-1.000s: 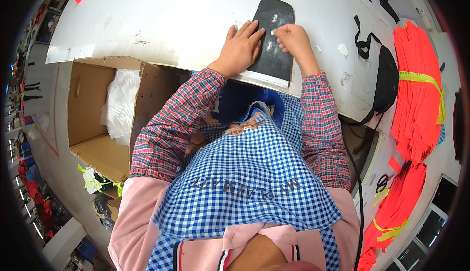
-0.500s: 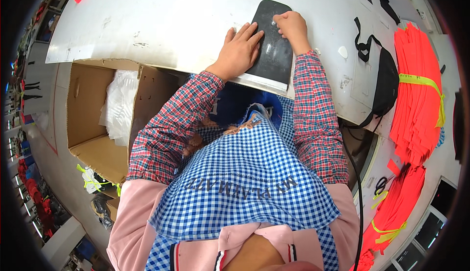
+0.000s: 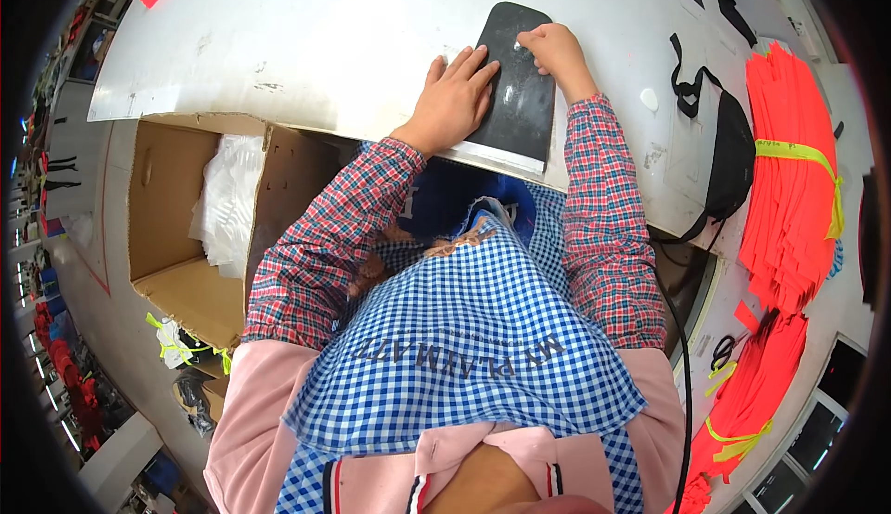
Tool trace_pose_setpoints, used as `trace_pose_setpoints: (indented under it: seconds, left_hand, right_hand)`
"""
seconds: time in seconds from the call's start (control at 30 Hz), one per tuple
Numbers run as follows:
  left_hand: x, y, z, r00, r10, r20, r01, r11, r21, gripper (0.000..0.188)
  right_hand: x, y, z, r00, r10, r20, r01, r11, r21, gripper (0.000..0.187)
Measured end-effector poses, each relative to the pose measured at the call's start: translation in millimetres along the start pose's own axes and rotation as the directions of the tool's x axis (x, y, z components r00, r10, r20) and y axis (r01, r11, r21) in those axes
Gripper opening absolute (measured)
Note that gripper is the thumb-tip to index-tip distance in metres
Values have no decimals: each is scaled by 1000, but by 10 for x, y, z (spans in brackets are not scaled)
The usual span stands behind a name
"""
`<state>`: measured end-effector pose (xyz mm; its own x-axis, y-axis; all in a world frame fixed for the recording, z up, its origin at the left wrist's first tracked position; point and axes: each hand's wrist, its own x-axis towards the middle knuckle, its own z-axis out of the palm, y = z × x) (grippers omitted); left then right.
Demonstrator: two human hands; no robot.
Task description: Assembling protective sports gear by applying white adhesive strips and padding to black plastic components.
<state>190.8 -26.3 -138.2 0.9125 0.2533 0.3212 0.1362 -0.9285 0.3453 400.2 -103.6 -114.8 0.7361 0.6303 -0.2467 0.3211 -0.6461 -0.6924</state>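
One black panel (image 3: 515,129) on one white table (image 3: 306,40). Two hands: left hand (image 3: 452,101) flat on panel's left edge, fingers spread; right hand (image 3: 555,52) near its top, fingertips bunched, whether pinching anything I cannot tell. Right of panel: one black pouch (image 3: 732,154), two red bundles (image 3: 784,198). Versus one second ago, right hand sits higher up the panel.

We are laying our left hand (image 3: 453,104) palm down, its fingers (image 3: 472,61) spreading far and slightly right, our left forearm (image 3: 339,226) slanting from near left; our right hand (image 3: 555,51) is curling nearby, slightly farther, fingertips pinching.
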Motion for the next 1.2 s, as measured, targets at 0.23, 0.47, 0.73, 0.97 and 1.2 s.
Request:
trace_pose_setpoints:
  seconds: [0.23,0.47,0.73,0.97,1.2]
  left_hand:
    - [8,11,-9,1000,14,-26,-15,1000,-14,42]
    - [4,5,17,1000,-11,-7,11,1000,-22,42]
    - [16,-2,20,1000,8,-4,-8,1000,-22,43]
    - [-27,-19,16,1000,5,-20,-7,998,-66,43]
    - [-58,49,-158,964,-63,-257,-36,932,-360,31]
  right_hand:
    - [-110,9,91,955,-126,-270,105,990,-92,33]
    - [-436,221,105,805,-134,-579,199,979,49,23]
    - [-620,222,219,796,-179,-579,288,952,102,22]
    - [-949,64,179,923,-91,-375,258,868,424,24]
    - [-1017,325,247,898,-168,-407,342,848,405,19]
